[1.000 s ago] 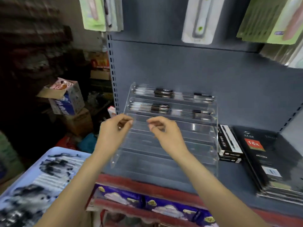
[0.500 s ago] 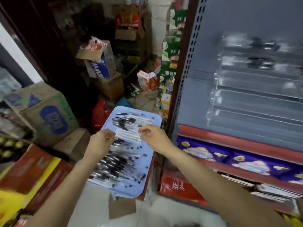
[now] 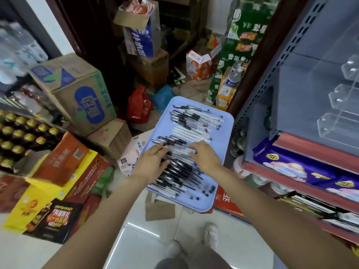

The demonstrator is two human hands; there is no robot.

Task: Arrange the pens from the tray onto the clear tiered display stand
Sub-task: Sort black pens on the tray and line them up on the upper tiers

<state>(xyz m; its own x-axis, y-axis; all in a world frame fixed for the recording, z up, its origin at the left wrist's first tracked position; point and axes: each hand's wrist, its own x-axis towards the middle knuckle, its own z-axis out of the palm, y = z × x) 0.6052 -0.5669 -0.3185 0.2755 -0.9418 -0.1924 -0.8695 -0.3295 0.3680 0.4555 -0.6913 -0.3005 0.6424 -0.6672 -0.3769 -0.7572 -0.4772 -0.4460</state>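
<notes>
A light blue tray (image 3: 223, 129) sits low in the middle of the view, holding several pens (image 3: 194, 117) with black grips and clear or white barrels. My left hand (image 3: 153, 162) lies over the pens at the tray's left side, fingers spread and touching them. My right hand (image 3: 206, 154) lies over the pens just to its right, fingers bent down onto a pen; whether it grips one I cannot tell. The clear tiered display stand (image 3: 342, 94) shows only its left edge on the grey shelf at the far right.
Cardboard boxes (image 3: 77, 90) and drink cartons (image 3: 62, 171) crowd the floor at left. More boxes and a red bag (image 3: 139, 105) stand behind the tray. The grey shelf unit (image 3: 291, 105) with purple packages (image 3: 291, 167) rises at right. My shoes (image 3: 210, 235) stand on white floor tiles below.
My view swung from the stand on the shelf down to the tray. Both hands left the stand, came down over the tray and now rest on the pens.
</notes>
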